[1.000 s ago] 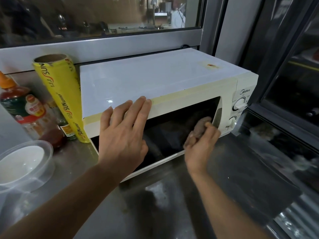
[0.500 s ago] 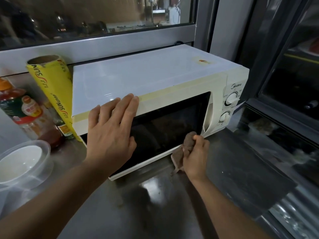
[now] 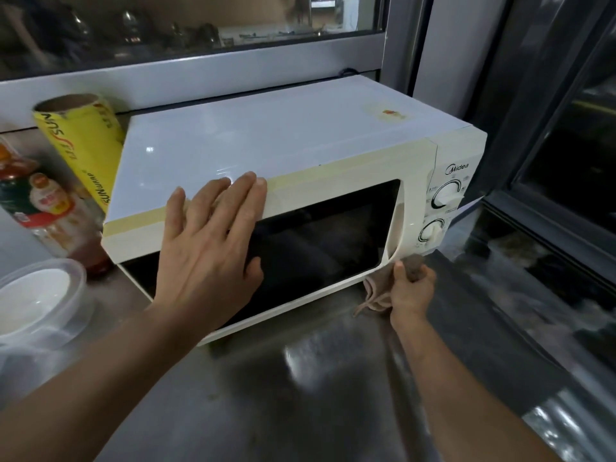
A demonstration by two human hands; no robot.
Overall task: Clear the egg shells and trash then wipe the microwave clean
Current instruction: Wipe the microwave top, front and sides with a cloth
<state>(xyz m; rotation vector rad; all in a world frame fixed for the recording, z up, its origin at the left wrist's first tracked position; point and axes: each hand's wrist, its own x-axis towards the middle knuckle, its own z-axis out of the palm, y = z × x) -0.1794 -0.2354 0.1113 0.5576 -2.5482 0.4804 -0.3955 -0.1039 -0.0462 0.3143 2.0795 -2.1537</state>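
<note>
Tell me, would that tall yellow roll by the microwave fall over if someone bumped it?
Probably. The yellow cling-wrap roll stands tall and narrow on one end, tilted toward the white microwave, so a nudge could tip it. Being round, it would likely roll along the steel counter. Its open end suggests a hollow core, so perhaps fairly light.

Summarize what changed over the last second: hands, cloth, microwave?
The right hand carried the cloth from the right side of the door window down to the microwave's lower right front corner, below the handle. The left hand stayed flat on the top front edge. Door still shut; cloth still gripped.
</note>
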